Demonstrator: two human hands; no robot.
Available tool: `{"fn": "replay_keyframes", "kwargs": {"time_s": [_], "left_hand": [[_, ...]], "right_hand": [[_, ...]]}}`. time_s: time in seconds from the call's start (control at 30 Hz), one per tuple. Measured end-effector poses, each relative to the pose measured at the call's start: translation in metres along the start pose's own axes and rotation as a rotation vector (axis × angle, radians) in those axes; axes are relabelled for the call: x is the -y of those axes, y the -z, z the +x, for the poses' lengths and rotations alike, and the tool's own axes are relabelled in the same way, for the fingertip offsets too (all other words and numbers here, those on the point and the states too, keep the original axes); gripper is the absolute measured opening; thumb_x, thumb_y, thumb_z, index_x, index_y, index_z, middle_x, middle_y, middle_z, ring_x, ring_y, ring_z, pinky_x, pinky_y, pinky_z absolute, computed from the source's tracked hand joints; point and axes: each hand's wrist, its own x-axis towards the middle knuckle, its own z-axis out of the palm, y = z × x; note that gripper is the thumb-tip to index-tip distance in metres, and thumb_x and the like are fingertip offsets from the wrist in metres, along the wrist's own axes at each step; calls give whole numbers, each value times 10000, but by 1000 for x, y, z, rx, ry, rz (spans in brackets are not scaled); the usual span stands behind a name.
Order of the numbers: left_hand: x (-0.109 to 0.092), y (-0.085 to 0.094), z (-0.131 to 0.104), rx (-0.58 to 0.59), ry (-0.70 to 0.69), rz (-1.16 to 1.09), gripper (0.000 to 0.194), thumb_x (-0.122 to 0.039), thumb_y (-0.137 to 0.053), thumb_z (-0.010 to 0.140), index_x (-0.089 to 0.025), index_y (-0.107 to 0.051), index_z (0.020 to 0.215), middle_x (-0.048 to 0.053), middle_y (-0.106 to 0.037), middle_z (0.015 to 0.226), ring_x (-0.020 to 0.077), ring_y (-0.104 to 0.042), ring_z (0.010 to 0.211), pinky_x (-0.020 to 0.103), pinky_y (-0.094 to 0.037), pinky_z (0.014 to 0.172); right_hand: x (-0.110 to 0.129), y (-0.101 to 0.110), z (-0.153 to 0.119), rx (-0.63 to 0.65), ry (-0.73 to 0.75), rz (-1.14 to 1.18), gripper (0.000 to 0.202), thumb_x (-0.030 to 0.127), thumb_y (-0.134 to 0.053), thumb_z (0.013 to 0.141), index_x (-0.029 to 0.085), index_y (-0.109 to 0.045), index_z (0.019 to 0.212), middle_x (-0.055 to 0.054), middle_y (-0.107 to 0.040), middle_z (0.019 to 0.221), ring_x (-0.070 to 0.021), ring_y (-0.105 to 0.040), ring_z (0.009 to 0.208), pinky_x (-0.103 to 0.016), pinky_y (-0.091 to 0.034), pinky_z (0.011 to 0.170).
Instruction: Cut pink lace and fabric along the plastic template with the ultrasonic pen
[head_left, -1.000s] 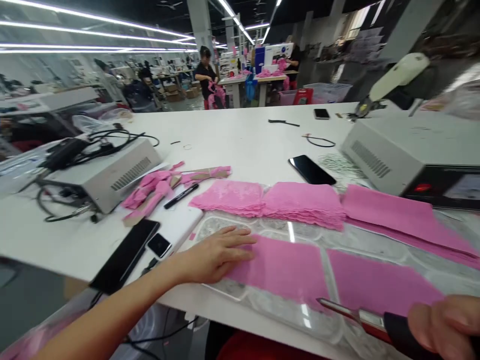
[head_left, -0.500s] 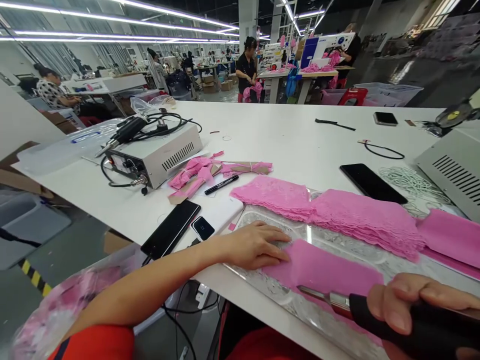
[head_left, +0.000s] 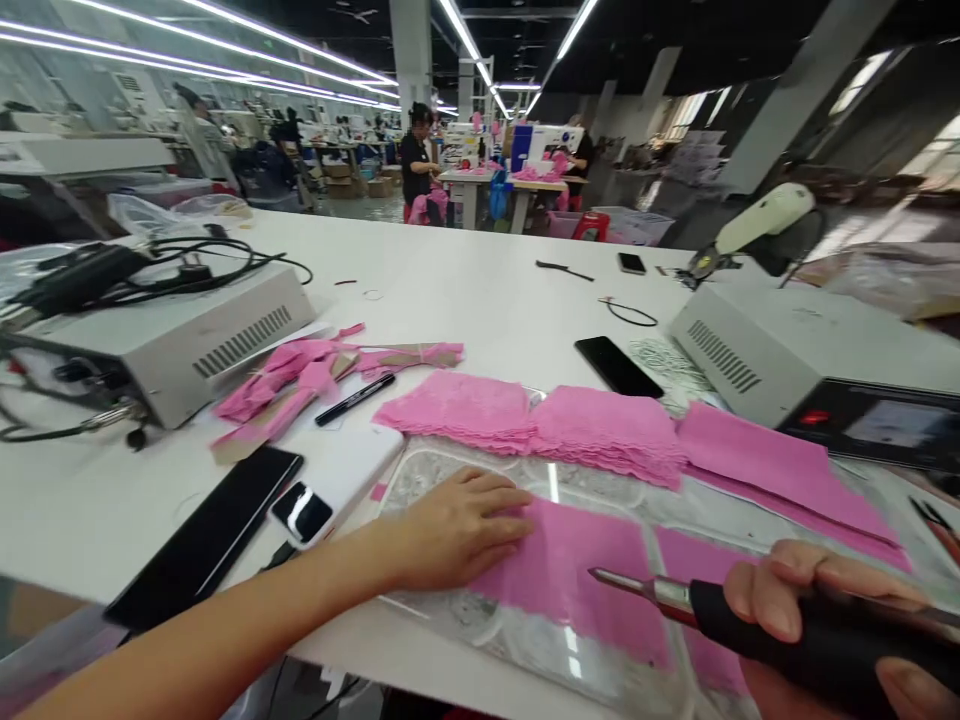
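Observation:
My left hand (head_left: 465, 528) lies flat with fingers outstretched, at the left end of a thin pink fabric piece (head_left: 592, 570). That piece lies at a clear, glossy plastic template (head_left: 442, 465) with rounded outlines; glare shows over the pink. A clear strip divides it from a second pink piece (head_left: 697, 565) to the right. My right hand (head_left: 810, 610) is wrapped round the thick black handle of a cutter (head_left: 720, 610). The cutter's pointed metal tip is over the first fabric piece, directed left; whether it touches I cannot tell.
Behind the template lie stacked pink pieces (head_left: 607, 430) and folded pink fabric (head_left: 772, 455). Grey boxes stand left (head_left: 225, 340) and right (head_left: 825, 340). Phones (head_left: 210, 530), a black marker (head_left: 355, 398) and tied pink strips (head_left: 300, 380) are on the white table. A co-worker (head_left: 418, 160) sits beyond.
The view has turned right, bringing the right-hand grey box fully into sight. The cutter stays in my right hand, its tip now farther in over the pink. My left hand remains flat.

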Motion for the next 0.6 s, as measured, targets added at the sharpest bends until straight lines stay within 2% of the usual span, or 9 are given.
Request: {"fn": "replay_keyframes", "kwargs": {"time_s": [0.07, 0.17, 0.37, 0.5, 0.6], "left_hand": [[-2, -6, 13, 4, -51, -1, 304, -274, -415, 1022, -165, -631, 1205, 83, -628, 1306, 261, -567, 1200, 407, -409, 1028], [-6, -14, 34, 99, -104, -13, 334, -336, -413, 1030, -188, -588, 1272, 70, -583, 1371, 266, -504, 1291, 429, -338, 1114], [-9, -18, 62, 372, -137, -57, 482, -474, -411, 1017, -233, -447, 1432, 90, -376, 1538, 280, -318, 1438, 520, -172, 1195], [-7, -15, 67, 419, -162, -75, 477, -473, -396, 1024, -278, -414, 1459, 56, -302, 1570, 269, -260, 1460, 516, -99, 1211], [-5, -14, 67, 445, -179, -58, 495, -463, -433, 1014, -289, -388, 1476, 57, -263, 1579, 289, -259, 1456, 536, -96, 1206]], "right_hand": [[9, -2, 2, -108, 13, 15, 273, 358, -744, 644, 219, -694, 873, -12, -599, 832, -113, -506, 542, -330, -515, 534], [16, 2, 5, -214, 40, 28, 239, 314, -715, 634, 218, -695, 852, -9, -612, 827, -115, -511, 530, -329, -495, 513], [17, 12, 14, -184, 166, 10, 189, 328, -682, 687, 202, -707, 827, 2, -627, 769, -96, -514, 484, -293, -476, 458], [13, 13, 16, -202, 220, -1, 191, 309, -683, 692, 199, -726, 843, -12, -644, 794, -102, -528, 488, -297, -484, 456], [10, 14, 18, -228, 242, -4, 190, 305, -661, 703, 202, -724, 850, -16, -644, 806, -105, -533, 495, -306, -491, 474]]}}
